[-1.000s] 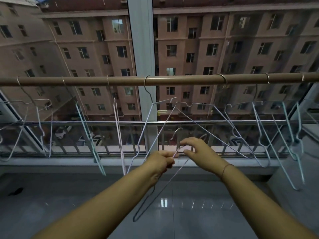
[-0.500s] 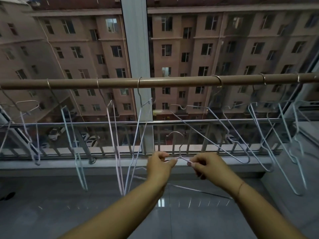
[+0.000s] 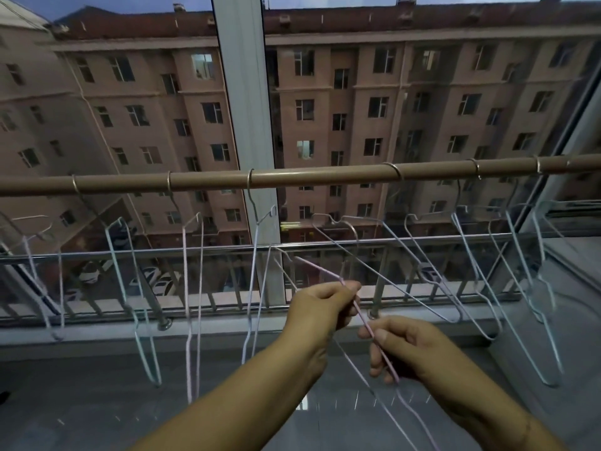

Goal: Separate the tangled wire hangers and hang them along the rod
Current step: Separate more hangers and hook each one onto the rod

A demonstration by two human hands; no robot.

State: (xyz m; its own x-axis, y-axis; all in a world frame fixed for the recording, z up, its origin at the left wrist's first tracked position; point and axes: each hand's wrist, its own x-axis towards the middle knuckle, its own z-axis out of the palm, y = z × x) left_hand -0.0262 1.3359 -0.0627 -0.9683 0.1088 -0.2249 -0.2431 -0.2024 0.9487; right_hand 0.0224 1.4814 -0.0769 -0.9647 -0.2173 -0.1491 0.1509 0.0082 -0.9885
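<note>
A brown rod runs across the window at mid height, and several pale wire hangers dangle from it on both sides. In front of the rod I hold a pink wire hanger tilted, its wire slanting down from upper left to lower right. My left hand pinches its wire near the middle. My right hand grips the same wire lower down. The hanger's hook rises behind my left hand, below the rod. A loop of thin wire trails down below my right hand.
A white window post stands behind the rod. Below the rod a metal railing crosses the glass, with a grey sill under it. Another hanger hangs slanted just right of my hands. Dark glossy floor lies beneath.
Both hands have shifted right and the hanger has turned; my right hand has dropped lower along the wire while my left has risen. The view has tilted up.
</note>
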